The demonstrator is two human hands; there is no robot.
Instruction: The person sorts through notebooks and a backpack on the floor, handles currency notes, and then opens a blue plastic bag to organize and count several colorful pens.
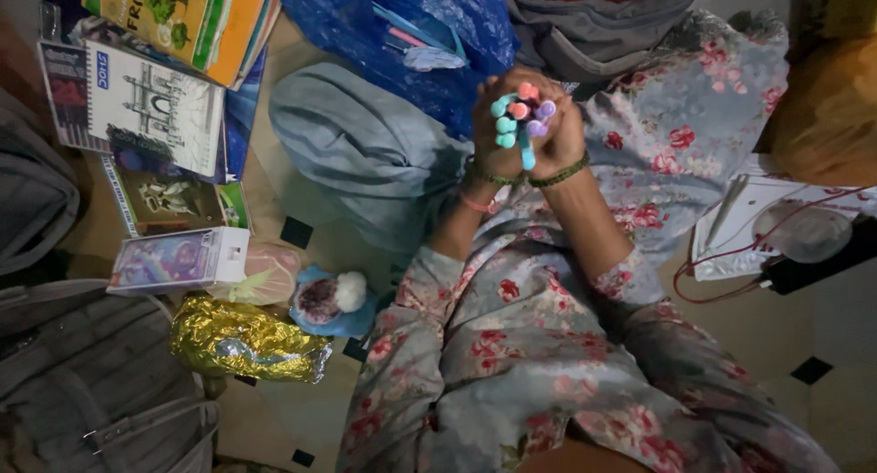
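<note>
A bundle of pastel markers (518, 116) with teal, pink and lilac caps stands upright between both my hands, held above my lap. My left hand (490, 135) wraps the bundle from the left, and my right hand (559, 130) closes on it from the right. Beaded green bracelets circle both wrists, with a pink band on the left one. My floral sleeves and dress fill the lower middle of the view.
A stack of books and a spiral notebook (151, 103) lies at upper left, a blue plastic bag (402, 34) behind my hands. A small box (178, 260), gold foil wrap (242, 340) and a blue pom-pom item (331, 301) sit on the floor. Grey bags stand left; a red cable (731, 263) runs right.
</note>
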